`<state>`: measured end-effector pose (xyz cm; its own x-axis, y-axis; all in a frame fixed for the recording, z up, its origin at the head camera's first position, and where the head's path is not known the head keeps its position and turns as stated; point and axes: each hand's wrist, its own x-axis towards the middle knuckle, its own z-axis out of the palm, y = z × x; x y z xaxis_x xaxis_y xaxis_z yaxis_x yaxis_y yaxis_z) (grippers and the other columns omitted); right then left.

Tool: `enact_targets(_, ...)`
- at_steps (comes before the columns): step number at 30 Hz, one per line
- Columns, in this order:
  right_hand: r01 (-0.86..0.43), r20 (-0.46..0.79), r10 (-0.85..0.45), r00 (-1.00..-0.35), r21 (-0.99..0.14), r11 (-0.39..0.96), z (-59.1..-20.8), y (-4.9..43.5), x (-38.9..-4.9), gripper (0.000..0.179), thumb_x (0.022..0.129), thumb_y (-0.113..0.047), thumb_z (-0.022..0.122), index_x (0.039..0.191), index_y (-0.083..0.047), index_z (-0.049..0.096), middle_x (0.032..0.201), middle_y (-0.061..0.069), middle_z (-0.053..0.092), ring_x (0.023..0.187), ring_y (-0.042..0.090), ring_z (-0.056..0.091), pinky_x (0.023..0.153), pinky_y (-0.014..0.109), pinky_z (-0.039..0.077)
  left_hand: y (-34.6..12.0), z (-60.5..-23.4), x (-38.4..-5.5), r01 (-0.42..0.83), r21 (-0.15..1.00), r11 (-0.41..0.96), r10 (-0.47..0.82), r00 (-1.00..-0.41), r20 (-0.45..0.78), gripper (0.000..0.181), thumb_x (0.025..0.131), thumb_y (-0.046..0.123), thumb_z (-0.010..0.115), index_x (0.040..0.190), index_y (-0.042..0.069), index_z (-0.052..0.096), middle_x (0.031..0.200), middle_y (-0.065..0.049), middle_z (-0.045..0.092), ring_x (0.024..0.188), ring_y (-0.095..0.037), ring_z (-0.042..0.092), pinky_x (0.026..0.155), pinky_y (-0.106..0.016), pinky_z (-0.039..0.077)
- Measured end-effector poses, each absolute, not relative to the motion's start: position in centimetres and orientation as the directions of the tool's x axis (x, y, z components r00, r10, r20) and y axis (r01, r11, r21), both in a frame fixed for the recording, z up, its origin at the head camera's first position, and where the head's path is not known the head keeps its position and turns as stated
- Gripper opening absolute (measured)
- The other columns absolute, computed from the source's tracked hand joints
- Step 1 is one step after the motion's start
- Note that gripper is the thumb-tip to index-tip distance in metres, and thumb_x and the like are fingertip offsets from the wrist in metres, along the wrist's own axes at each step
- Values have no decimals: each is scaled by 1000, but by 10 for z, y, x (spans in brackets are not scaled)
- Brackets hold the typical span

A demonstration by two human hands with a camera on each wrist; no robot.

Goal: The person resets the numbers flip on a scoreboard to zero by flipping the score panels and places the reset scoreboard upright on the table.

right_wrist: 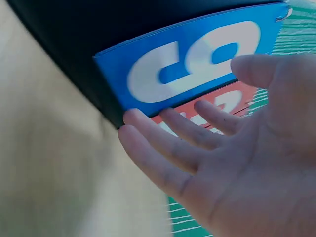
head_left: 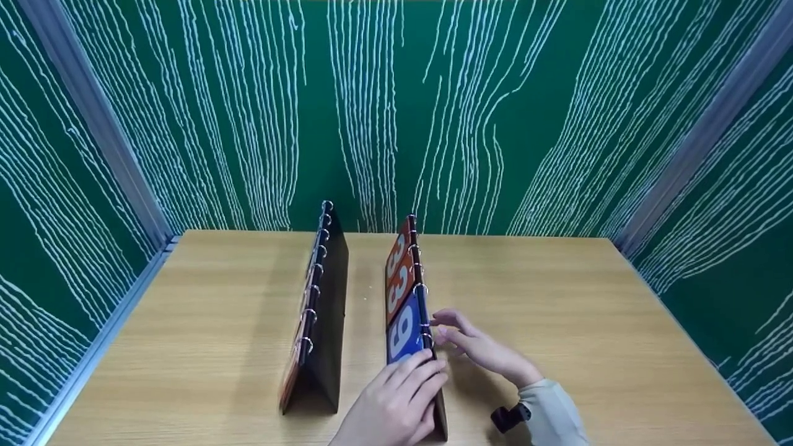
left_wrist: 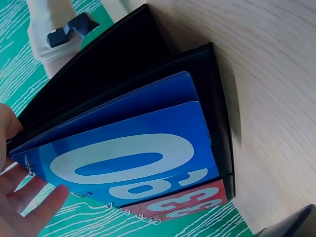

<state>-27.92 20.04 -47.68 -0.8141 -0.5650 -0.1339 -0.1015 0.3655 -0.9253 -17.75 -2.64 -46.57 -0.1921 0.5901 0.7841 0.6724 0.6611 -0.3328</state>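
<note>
A black tent-shaped flip scoreboard (head_left: 423, 303) stands on the table, with ring-bound blue and red number cards. My left hand (head_left: 396, 396) grips its near top end, fingers over the ringed ridge and thumb on the other side of the edge. In the left wrist view, a blue card (left_wrist: 123, 158) with a white 0 hangs slightly apart from the blue one behind it. My right hand (head_left: 480, 350) is at the scoreboard's right side, fingers spread and slightly bent. The right wrist view has its fingertips in front of another blue card (right_wrist: 116, 74) with a white numeral.
A second black flip scoreboard (head_left: 328, 310) stands to the left, roughly parallel, with a strip of wooden table (head_left: 365, 322) between them. Green walls (head_left: 372, 124) with white wavy lines enclose the table at the back and sides.
</note>
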Motion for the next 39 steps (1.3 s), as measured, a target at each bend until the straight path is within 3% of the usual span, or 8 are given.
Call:
enact_targets(9,-50,-156,-549,-821,-938,342,-483,203,-285,48,109,-33,40,144,-2,39,139,26,53,116,28,63,99,42,54,-26,-465,-175,663,-327,674,594,-223,773,45,76,35,68,117,14,70,124,1,72,124,-20,64,100,-29,54)
enact_targets(14,-38,-170,-539,-825,-935,354,-480,207,-285,42,108,-29,42,140,-2,43,130,21,60,112,26,64,98,45,55,-26,-465,-175,659,-330,676,597,-227,769,47,76,36,69,118,14,70,125,1,72,125,-19,63,102,-29,53)
enact_targets(25,8,-202,-538,-818,-940,342,-485,207,-284,43,107,-28,43,140,-1,42,139,21,53,121,31,60,102,44,53,-26,-464,-173,663,-309,681,599,-263,756,45,77,35,68,117,15,70,126,3,71,126,-17,63,102,-27,53)
enact_targets(39,-13,-164,-529,-832,-949,314,-500,203,-291,39,106,-26,47,135,0,45,127,14,56,105,16,63,93,34,54,-26,-466,-176,657,-340,673,598,-215,772,47,77,34,66,119,13,70,128,0,71,125,-20,64,100,-30,54)
